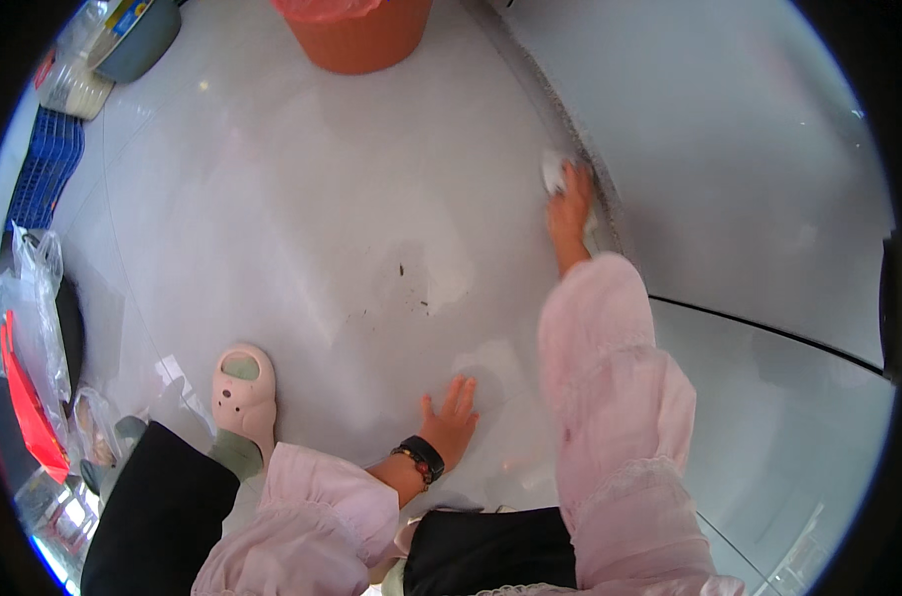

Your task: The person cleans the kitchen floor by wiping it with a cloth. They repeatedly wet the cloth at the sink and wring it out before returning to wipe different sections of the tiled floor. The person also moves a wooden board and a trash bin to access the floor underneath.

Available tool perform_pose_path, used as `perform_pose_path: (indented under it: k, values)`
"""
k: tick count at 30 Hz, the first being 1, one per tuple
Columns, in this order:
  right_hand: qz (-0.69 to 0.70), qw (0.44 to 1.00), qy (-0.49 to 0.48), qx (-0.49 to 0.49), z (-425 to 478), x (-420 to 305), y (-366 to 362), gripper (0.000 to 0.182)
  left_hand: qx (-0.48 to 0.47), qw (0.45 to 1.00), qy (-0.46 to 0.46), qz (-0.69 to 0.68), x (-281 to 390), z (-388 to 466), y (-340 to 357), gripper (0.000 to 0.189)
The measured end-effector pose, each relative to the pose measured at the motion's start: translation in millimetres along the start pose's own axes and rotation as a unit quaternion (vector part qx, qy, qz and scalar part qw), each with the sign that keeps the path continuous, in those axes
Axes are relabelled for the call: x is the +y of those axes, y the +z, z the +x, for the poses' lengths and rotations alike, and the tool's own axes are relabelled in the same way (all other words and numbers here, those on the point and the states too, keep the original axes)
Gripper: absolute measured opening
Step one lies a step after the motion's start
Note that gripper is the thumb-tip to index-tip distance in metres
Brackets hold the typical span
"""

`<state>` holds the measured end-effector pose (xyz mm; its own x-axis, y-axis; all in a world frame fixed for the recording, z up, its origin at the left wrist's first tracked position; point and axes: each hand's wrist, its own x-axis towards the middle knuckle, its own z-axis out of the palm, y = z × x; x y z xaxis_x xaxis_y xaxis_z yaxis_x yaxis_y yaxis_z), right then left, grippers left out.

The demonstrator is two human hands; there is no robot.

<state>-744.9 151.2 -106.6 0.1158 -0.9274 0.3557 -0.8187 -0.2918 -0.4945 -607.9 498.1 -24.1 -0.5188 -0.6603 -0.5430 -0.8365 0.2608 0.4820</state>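
My right hand (571, 208) reaches forward along the foot of a pale, glossy cabinet-like panel (734, 186), pressing a white cloth or tissue (553, 173) against the floor. Its fingers lie over the white piece, partly hiding it. Palm down with fingers spread, my left hand (449, 426) rests on the light tiled floor (272, 201) and holds nothing. A black band and a beaded bracelet (423, 463) circle that wrist. Small dark bits of debris (401, 270) lie on the floor between the two hands.
An orange-red bin (358, 37) with a pink liner stands ahead. At the left are a grey basin (142, 45), a blue plastic crate (47, 167), clear plastic bags (41, 283) and a red strip-like item (34, 417). A pink clog (246, 395) is on one of my feet.
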Motion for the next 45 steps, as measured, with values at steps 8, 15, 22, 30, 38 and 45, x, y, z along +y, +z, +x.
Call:
perform_pose_path:
  k: [8,15,22,30,38,45]
  values:
    - [0.226,0.908,-0.22,-0.277,-86,-200,78,0.046,-0.07,0.997,-0.024,-0.015,-4,-1,1,0.046]
    - [0.381,0.845,-0.001,-0.376,-77,-183,-4,0.052,-0.081,0.994,-0.014,-0.078,-7,1,-19,0.052]
    - [0.287,0.926,0.185,-0.164,-162,-75,-73,0.053,0.048,0.984,0.06,-0.159,-27,-26,13,0.046]
    - [0.308,0.936,0.145,-0.091,-209,-222,37,0.047,0.139,0.93,-0.003,-0.34,-48,-104,16,0.038]
    - [0.154,0.928,-0.15,-0.305,-165,-299,82,0.037,0.207,0.931,-0.021,-0.3,-71,-117,68,0.034]
    - [0.152,0.883,-0.219,-0.387,-168,-242,37,0.035,0.171,0.944,-0.035,-0.281,-80,-136,44,0.039]
